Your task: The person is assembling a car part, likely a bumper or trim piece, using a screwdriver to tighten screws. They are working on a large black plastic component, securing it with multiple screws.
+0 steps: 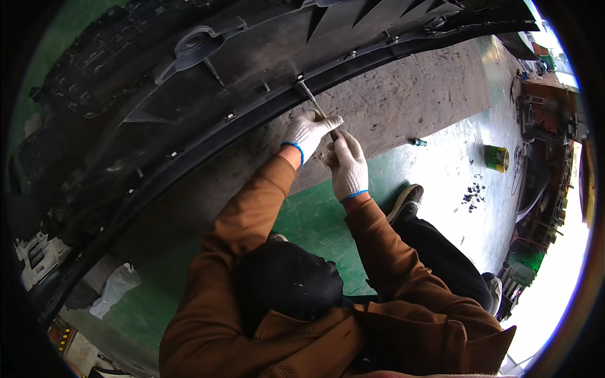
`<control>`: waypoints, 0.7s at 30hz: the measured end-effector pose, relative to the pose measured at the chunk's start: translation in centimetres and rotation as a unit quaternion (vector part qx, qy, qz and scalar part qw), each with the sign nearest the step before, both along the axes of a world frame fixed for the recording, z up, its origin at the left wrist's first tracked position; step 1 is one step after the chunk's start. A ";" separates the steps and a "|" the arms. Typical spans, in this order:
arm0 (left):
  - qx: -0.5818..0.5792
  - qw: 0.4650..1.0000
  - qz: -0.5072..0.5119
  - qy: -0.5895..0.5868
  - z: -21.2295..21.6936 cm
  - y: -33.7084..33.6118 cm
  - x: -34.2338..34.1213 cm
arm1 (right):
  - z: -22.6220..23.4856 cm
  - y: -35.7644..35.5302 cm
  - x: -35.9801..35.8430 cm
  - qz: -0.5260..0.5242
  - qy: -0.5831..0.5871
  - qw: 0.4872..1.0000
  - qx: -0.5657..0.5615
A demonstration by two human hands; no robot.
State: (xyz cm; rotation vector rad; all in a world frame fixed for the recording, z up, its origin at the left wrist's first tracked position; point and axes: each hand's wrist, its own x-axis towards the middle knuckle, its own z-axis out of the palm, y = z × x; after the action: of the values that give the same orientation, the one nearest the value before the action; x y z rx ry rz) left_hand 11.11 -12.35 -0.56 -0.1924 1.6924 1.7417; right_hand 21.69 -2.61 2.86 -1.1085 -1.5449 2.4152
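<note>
A large black moulded plastic panel (246,60), looking like a car bumper, stretches across the far side. Metal clips (230,117) sit along its near edge. My left hand (307,133), in a white glove with a blue cuff, is closed round the shaft of a screwdriver (310,94). Closed on its dark handle is my right hand (348,165), gloved alike, just right of and nearer than the left. The metal shaft slants up and left, its tip at one of the clips. The exact shape of the tip is too small to tell.
Under the panel's near edge lies a worn grey sheet (409,94) on the green floor (315,217). A small green bottle-like object (418,142), a yellow-green can (496,159) and scattered black clips (472,196) are at right. A clear plastic bag (116,290) lies at left.
</note>
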 end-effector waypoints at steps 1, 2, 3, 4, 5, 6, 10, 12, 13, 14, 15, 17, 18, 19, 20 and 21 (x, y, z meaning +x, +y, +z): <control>0.093 0.994 0.037 -0.036 0.3 0.4 0.1 | -1.4 1.6 0.6 0.028 0.045 0.984 -0.170; 0.195 0.975 0.006 -0.108 -0.1 -0.1 -0.1 | -2.7 3.4 1.2 0.058 0.090 0.952 -0.287; 0.205 0.972 -0.001 -0.116 0.0 -0.5 -0.2 | -2.2 3.8 0.7 0.096 0.114 0.904 -0.401; 0.215 0.969 -0.008 -0.125 0.3 -0.8 -0.3 | -1.9 3.5 0.7 0.076 0.058 0.940 -0.326; 0.151 0.985 -0.006 -0.084 -0.2 -0.6 -0.2 | -1.5 3.0 0.9 0.055 0.002 0.967 -0.248; 0.086 0.996 0.000 -0.041 -1.2 -0.3 0.0 | -0.1 1.6 0.3 0.039 -0.053 0.984 -0.167; 0.098 0.993 0.029 -0.067 0.4 0.0 0.2 | -0.9 1.1 0.3 0.008 -0.027 0.998 -0.052; 0.201 0.972 0.009 -0.119 0.4 -0.8 -0.2 | -2.1 3.2 1.0 0.010 -0.036 0.962 -0.269; 0.187 0.975 0.009 -0.118 0.1 -1.0 -0.2 | -2.0 3.3 1.0 0.017 -0.051 0.961 -0.272; 0.173 0.978 0.008 -0.116 -0.2 -1.1 -0.3 | -1.9 3.3 0.9 0.025 -0.066 0.959 -0.274; 0.066 0.997 -0.002 -0.038 -1.4 -0.7 -0.2 | -0.3 1.4 0.5 0.038 -0.039 0.985 -0.161; 0.030 0.999 -0.010 -0.035 0.0 -0.7 -0.3 | -0.1 -0.4 0.0 -0.009 -0.025 1.000 0.010; 0.013 0.999 -0.014 -0.034 0.7 -0.8 -0.3 | -0.3 -0.4 0.0 -0.017 -0.011 1.000 0.019; 0.085 0.996 0.015 -0.039 -0.3 -0.5 -0.1 | -1.2 1.0 0.5 -0.004 0.013 0.988 -0.156; 0.139 0.988 0.006 -0.071 -0.3 -0.4 -0.1 | -2.9 3.3 1.3 0.006 0.039 0.945 -0.325; 0.193 0.976 -0.005 -0.102 -0.2 -0.3 -0.2 | -4.5 5.1 1.8 0.066 0.106 0.882 -0.455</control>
State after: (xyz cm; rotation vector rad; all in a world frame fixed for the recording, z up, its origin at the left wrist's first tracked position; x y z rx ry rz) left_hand 10.87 -12.64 -0.77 -0.1772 1.1812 1.9312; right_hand 23.50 2.51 -1.61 -0.7449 -0.3631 3.3050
